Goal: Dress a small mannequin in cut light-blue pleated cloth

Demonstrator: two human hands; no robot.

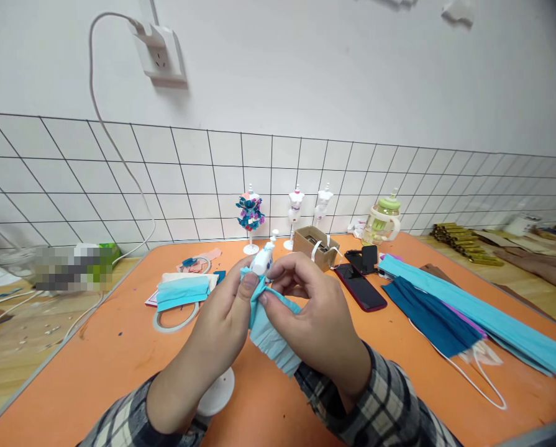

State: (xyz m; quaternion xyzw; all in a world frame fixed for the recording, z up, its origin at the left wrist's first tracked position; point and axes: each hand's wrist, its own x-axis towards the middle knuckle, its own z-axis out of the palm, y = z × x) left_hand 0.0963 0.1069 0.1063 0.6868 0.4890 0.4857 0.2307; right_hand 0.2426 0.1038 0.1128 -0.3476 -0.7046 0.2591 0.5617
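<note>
A small white dress form (261,261) is held tilted in front of me, its neck knob pointing up. My left hand (222,332) is closed around its body, the thumb pressing light blue pleated mask fabric (274,341) against it. The fingers of my right hand (317,310) pinch a gathered fold of that fabric at the form's waist. The rest of the cloth hangs below like a skirt. Under my left wrist shows a white round base (219,392), apparently the form's foot; its stem is hidden.
Behind stand a form dressed in blue scraps (250,214) and two bare forms (296,205). A cardboard box (312,245), phone (360,287) and green-lidded bottle (382,218) are right of them. Masks (436,316) lie right; tape (177,323) and a folded mask (184,290) left. Another person's hand (538,264) rests far right.
</note>
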